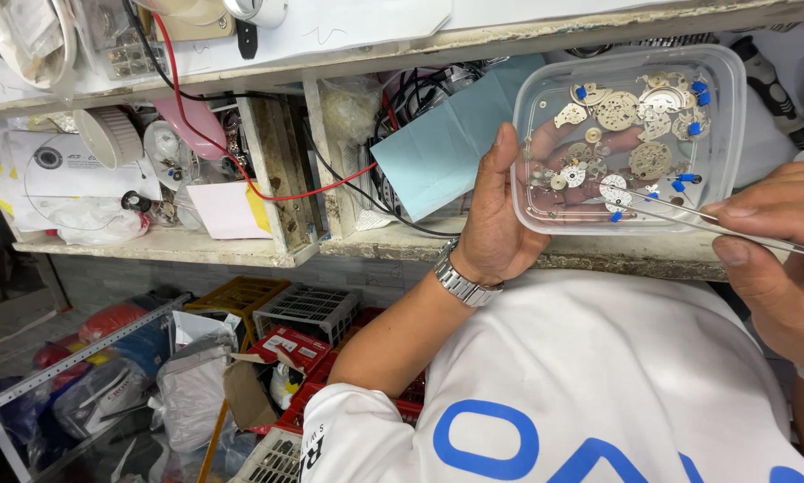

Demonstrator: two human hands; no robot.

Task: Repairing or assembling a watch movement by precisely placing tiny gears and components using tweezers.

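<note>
Left hand (496, 224): grip wrapped around the left edge of the clear rectangular plastic tray (724, 134), thumb along its rim, fingers under it.
Tray: held tilted above the worn worktop (402, 241).
Tray contents: small silver and brass watch plates and gears (618, 111), blue-capped bits.
Right hand (778, 259): right of the tray, grip pinching thin steel tweezers (688, 219).
Tweezer tips: inside the tray, at its lower edge.

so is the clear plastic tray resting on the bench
No, the left hand holds the clear plastic tray up above the bench, with tweezers reaching in.
</note>
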